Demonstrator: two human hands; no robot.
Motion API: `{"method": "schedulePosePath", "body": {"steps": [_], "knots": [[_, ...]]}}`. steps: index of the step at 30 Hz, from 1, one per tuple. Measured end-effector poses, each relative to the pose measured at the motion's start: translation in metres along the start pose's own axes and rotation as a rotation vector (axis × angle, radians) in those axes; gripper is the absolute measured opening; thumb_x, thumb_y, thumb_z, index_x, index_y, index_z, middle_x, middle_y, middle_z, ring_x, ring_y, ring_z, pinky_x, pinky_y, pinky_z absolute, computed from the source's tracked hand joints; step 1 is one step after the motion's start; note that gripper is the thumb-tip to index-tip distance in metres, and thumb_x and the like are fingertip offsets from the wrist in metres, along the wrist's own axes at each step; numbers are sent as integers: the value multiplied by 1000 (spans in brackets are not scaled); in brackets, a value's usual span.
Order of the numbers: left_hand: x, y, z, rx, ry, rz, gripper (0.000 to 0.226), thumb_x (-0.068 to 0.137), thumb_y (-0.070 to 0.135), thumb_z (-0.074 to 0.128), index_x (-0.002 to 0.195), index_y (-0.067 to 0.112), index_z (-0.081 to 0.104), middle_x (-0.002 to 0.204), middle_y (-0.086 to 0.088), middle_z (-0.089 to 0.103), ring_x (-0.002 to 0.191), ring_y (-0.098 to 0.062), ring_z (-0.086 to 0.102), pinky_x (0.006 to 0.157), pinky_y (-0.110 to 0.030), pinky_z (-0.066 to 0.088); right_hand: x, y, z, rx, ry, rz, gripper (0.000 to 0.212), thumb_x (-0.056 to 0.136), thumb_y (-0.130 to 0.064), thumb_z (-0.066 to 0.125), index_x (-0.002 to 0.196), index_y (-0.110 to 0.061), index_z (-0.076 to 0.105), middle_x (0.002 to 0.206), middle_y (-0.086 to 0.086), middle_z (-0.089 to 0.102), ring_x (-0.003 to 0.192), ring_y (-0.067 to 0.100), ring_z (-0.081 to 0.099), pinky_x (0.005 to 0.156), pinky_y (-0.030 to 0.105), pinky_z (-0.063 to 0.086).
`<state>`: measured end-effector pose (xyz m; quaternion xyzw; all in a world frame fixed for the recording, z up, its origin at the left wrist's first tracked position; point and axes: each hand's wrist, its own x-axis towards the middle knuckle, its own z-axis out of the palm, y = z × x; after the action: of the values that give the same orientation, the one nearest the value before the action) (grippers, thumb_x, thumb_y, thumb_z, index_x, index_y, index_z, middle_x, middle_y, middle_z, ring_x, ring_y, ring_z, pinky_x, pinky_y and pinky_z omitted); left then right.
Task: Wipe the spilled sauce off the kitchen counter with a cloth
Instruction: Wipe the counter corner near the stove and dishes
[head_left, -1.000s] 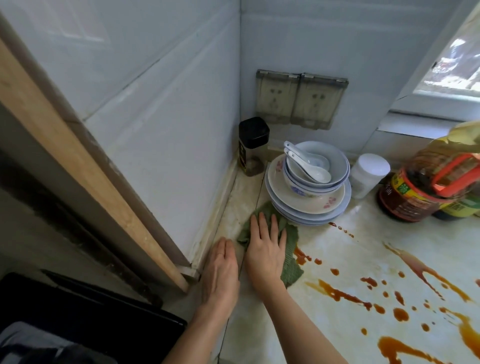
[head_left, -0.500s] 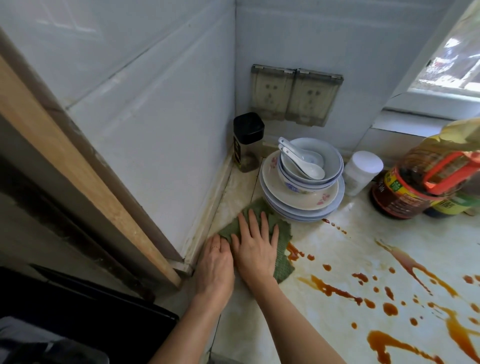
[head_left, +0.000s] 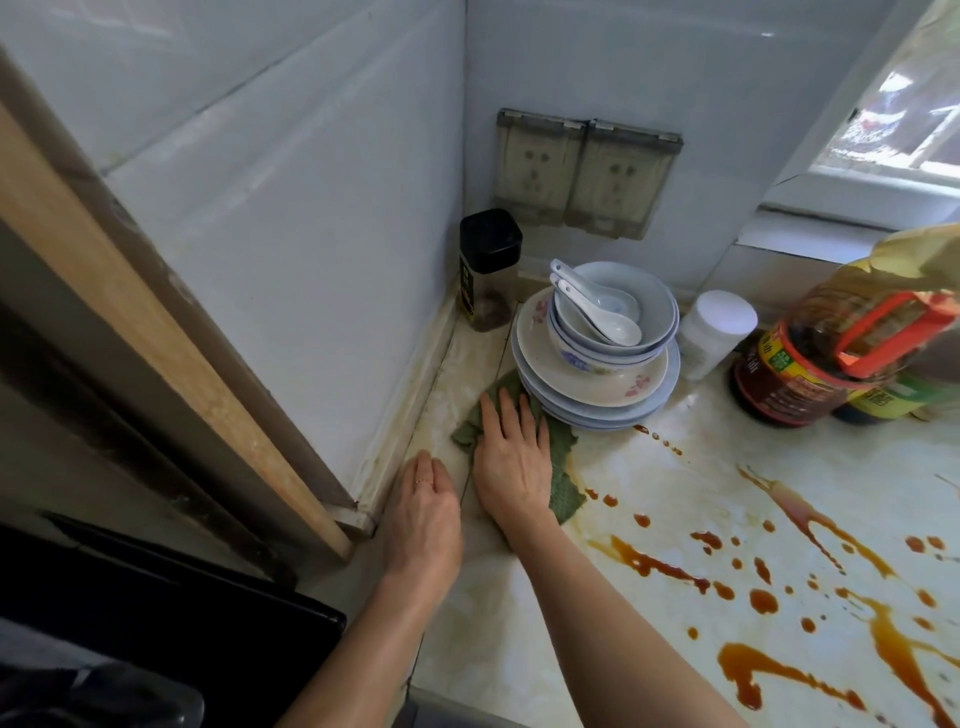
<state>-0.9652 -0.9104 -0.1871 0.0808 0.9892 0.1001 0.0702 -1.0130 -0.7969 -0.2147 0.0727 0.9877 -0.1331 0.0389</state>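
A green cloth (head_left: 563, 475) lies flat on the pale marbled counter (head_left: 519, 644), just in front of the stacked dishes. My right hand (head_left: 511, 457) presses on it with straight, spread fingers. My left hand (head_left: 423, 512) rests flat on the counter beside it, near the wall's foot, and holds nothing. Brown sauce (head_left: 654, 564) is spilled in streaks and drops over the counter to the right of the cloth, out to the right edge of the view.
A stack of plates and bowls (head_left: 597, 384) with two spoons stands right behind the cloth. A black-lidded jar (head_left: 488, 270) sits in the corner. A white-capped container (head_left: 719, 332) and large sauce bottles (head_left: 826, 358) stand at the right. Wall sockets (head_left: 587, 174) hang above.
My right hand has slid the cloth slightly left and toward the dishes; a faint smear is left where sauce was by the cloth's right edge. My left hand stays flat beside it.
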Motion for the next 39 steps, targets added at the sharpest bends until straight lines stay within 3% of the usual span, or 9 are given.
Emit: {"method": "schedulePosePath", "body": {"steps": [3,10,17,19,22,24,30,34,39], "knots": [[-1,-1,-1,-5,-4,5,61,89,-1,41,145,-1,17,154,-16,15,143,-27,11,117,-32,17,-22,4,5,6,136,130,64,89,-41,29,142,-12,49,147,14,46,132,37,43,112,55,30],[-2,5,-4,-8,-11,-14,63,90,4,40,146,0,12,156,-15,11,144,-27,8,118,-31,12,-68,17,14,16,152,333,67,87,-49,33,141,-14,51,151,15,42,141,42,31,111,61,13],[0,3,-1,30,-13,-6,60,92,1,40,146,-1,12,155,-17,13,143,-28,10,117,-34,15,-35,8,0,-5,-11,149,79,84,-74,6,154,-40,11,164,-1,5,149,34,-11,112,63,-15],[1,2,0,30,-7,0,60,92,1,40,146,-2,13,155,-17,14,143,-28,11,117,-33,15,-34,9,2,-3,-7,151,77,85,-71,10,155,-37,16,164,0,10,149,34,-5,114,62,-11],[1,0,0,16,-21,1,59,92,0,38,146,-1,13,155,-17,12,143,-27,9,117,-32,15,-51,11,12,6,120,195,66,89,-54,28,147,-25,43,156,6,34,145,33,23,115,58,11],[2,-1,0,3,-23,5,59,92,-1,37,146,-1,13,155,-17,12,144,-28,9,117,-32,16,-72,13,20,29,196,213,59,91,-44,34,143,-20,50,152,8,41,142,33,33,113,56,19],[2,-2,3,-14,-18,0,61,91,-1,41,146,-1,14,155,-16,12,144,-28,9,117,-33,17,-129,15,33,45,257,225,56,91,-34,36,143,-20,50,152,8,42,141,33,35,112,55,20],[2,-3,3,3,-28,4,63,91,2,45,146,-1,13,155,-16,12,143,-28,10,117,-32,16,-95,9,26,10,244,232,56,88,-40,37,136,-21,58,145,11,50,137,41,39,108,63,18],[2,-3,0,-22,-48,0,65,90,2,46,146,1,13,156,-15,10,144,-26,8,117,-32,15,-74,13,21,-11,206,190,58,91,-48,35,142,-24,49,150,8,44,142,38,30,111,61,13]]}}
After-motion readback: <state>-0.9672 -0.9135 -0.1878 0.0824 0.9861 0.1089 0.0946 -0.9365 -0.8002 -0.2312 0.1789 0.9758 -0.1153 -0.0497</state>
